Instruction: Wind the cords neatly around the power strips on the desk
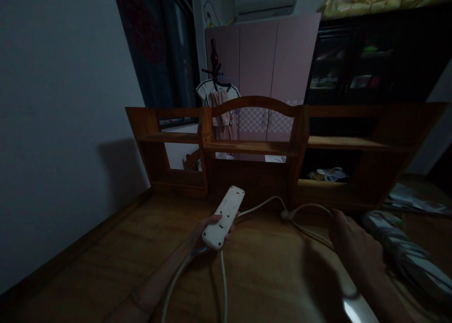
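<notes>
My left hand (205,231) is wrapped round the near end of a white power strip (223,216), which it holds tilted up above the wooden desk (148,247). White cables (222,276) hang from the strip toward me. My right hand (348,240) rests on the desk over a white cord (310,231), fingers curled down on it. The cord leads to a white plug (285,214) lying near the shelf unit.
A wooden shelf unit (254,146) stands along the desk's back edge. A folded grey umbrella (402,252) lies at the right. Papers (413,200) lie behind it. A white wall is at the left. A pink wardrobe and hanging clothes stand beyond.
</notes>
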The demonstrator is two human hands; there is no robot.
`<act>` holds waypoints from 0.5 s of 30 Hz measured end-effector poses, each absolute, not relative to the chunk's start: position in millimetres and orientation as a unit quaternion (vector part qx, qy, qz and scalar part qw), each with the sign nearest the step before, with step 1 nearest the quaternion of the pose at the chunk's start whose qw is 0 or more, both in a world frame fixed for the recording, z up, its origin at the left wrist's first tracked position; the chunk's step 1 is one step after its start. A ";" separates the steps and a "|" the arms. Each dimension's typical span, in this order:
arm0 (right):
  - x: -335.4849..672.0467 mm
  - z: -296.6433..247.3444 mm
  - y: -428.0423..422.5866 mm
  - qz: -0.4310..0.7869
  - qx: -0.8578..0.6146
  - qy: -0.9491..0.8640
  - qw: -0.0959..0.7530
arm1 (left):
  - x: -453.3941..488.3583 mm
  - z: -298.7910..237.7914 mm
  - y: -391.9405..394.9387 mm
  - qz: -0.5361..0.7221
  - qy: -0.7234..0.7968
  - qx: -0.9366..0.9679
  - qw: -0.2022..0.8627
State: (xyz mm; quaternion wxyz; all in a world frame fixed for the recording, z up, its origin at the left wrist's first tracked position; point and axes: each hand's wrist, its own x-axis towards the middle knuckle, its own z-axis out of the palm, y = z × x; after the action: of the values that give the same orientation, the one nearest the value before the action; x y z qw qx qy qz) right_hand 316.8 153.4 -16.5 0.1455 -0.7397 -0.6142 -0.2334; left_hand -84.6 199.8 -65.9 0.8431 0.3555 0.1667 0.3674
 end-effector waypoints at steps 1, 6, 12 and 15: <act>311.4 -16.5 151.8 -0.237 -0.737 -0.617 0.138 | -85.1 -66.0 199.3 0.361 0.166 0.357 0.845; 275.1 -24.5 146.5 -0.280 -0.697 -0.644 0.146 | -85.8 -67.0 199.2 0.318 0.159 0.366 0.860; 219.0 -48.2 138.5 -0.278 -0.538 -0.768 0.210 | -75.3 -65.9 185.9 0.253 0.146 0.377 0.879; 192.3 -59.0 137.2 -0.267 -0.462 -0.813 0.232 | -69.6 -62.6 171.8 0.176 0.149 0.368 0.901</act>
State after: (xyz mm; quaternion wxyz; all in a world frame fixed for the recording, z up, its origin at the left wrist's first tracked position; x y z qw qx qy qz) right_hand 192.3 137.2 -59.0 0.2318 -0.4615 -0.8135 -0.2673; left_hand -69.6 171.8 -62.6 0.9006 0.3682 0.1488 0.1764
